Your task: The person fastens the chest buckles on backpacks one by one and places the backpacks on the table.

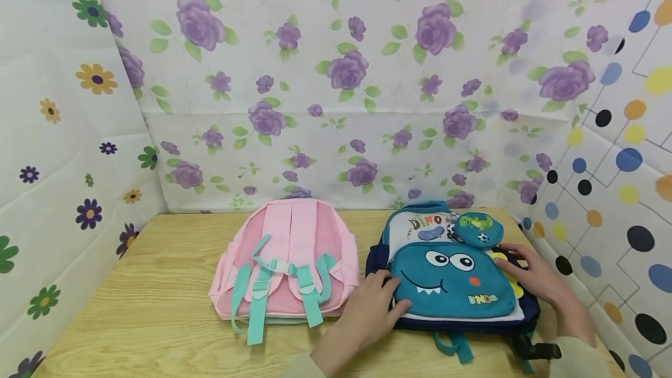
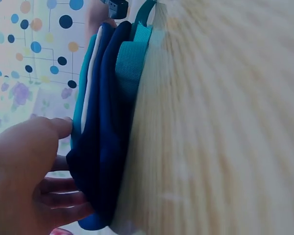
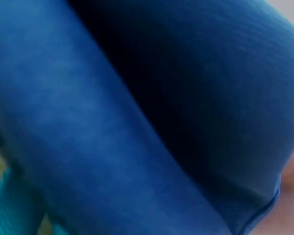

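A blue dino backpack [image 1: 451,284] lies face up on the right of the table, with its cartoon face and a round dinosaur pouch [image 1: 479,230] showing. My left hand [image 1: 367,308] grips its left side, thumb by the front panel. In the left wrist view the fingers of that hand [image 2: 59,196] lie along the navy side [image 2: 105,132]. At the opposite side, my right hand [image 1: 535,276] holds the edge by the yellow spikes [image 1: 511,276]. Navy fabric [image 3: 152,117] fills most of the right wrist view and hides the right fingers there.
A pink backpack [image 1: 291,232] lies left of the blue one, its turquoise straps [image 1: 257,314] on top. Both are on a wooden table [image 1: 157,290]. Patterned cloth screens [image 1: 315,150] stand behind and at both sides. A turquoise strap [image 1: 459,346] sticks out below the blue backpack.
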Demonstrator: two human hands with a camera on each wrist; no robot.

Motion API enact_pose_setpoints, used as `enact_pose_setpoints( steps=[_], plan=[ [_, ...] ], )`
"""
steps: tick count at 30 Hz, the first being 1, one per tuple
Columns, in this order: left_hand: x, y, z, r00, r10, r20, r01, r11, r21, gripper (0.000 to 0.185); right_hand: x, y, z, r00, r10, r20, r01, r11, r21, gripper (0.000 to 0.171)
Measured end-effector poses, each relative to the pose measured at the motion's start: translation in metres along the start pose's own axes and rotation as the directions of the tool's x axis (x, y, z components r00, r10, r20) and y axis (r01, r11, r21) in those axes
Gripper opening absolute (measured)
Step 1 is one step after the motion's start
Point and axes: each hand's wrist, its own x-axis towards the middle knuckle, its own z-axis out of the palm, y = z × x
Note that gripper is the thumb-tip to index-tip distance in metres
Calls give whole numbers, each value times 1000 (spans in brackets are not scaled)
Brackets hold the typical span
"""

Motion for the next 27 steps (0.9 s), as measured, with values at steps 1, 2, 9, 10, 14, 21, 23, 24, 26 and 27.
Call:
enact_pose_setpoints(
  steps=[1,2,9,10,14,21,23,24,26,27],
  plan=[
    [0,0,1,1000,-26,6,27,998,-53,57,-1,1,-1,1000,21,17,-22,1000,17,73],
    [1,0,2,999,-52,12,53,993,-104,57,-1,3,-1,999,43,31,-44,998,33,75],
    [2,0,6,986,-166,17,161,919,-360,56,-2,2,-4,991,119,54,-126,984,127,80],
    [3,0,7,985,-172,15,165,913,-374,55,-2,1,-5,991,121,49,-127,984,129,80],
    [3,0,8,984,-180,2,166,901,-401,55,-4,-2,-8,993,111,36,-115,985,132,78],
    [3,0,9,983,-184,2,168,894,-414,54,-7,-11,-15,996,86,13,-87,986,144,76],
    [3,0,9,982,-187,5,172,892,-417,54,-8,-14,-17,997,75,3,-75,985,157,75],
    [3,0,8,982,-188,7,173,892,-417,54,-9,-16,-19,998,67,-2,-66,985,162,74],
    [3,1,8,982,-186,8,173,893,-416,54,-10,-19,-22,998,58,-12,-55,984,169,73],
    [3,1,8,983,-186,11,173,892,-417,53,-11,-21,-23,998,57,-18,-54,984,172,73]
  ],
)
